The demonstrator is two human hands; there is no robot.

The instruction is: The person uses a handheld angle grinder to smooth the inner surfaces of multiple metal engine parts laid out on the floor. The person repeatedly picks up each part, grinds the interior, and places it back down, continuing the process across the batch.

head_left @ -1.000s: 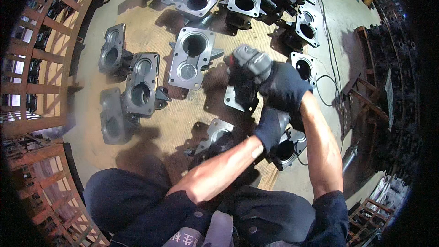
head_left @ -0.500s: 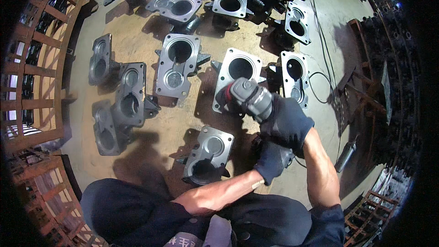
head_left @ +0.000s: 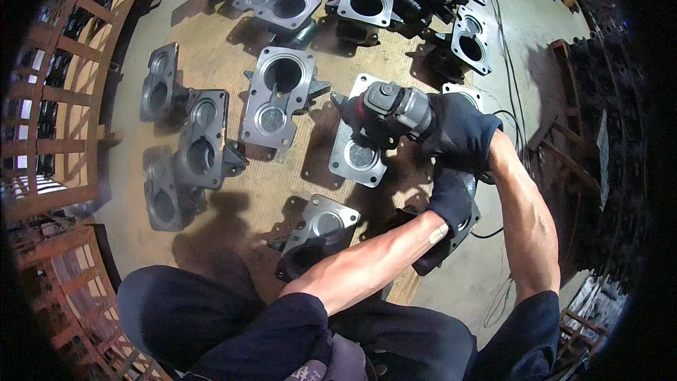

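Observation:
Both my gloved hands are closed around an angle grinder [head_left: 409, 109]. My right hand [head_left: 462, 127] wraps its body just behind the grey gear head. Lower down, my left hand [head_left: 455, 194] grips the rear part, which the gloves mostly hide. The grinder's head is over the upper opening of a metal casting [head_left: 347, 141] with a flat machined flange, a round recess and bolt holes. Whether the disc touches the metal I cannot tell. Another casting [head_left: 462, 90] lies partly hidden behind my right hand, and one more [head_left: 430, 261] under my left forearm.
Several similar castings stand around, including one to the left [head_left: 271, 120] and one near my knees [head_left: 328, 222]. More crowd the far end. Cables [head_left: 504, 42] run along the floor at right. Wooden crates [head_left: 53, 148] line the left side; dark stacked parts [head_left: 606, 134] stand at right.
My hands and the grinder have moved up and to the right, from the casting's lower left edge to its upper opening. The lower round recess now shows. The view has shifted slightly.

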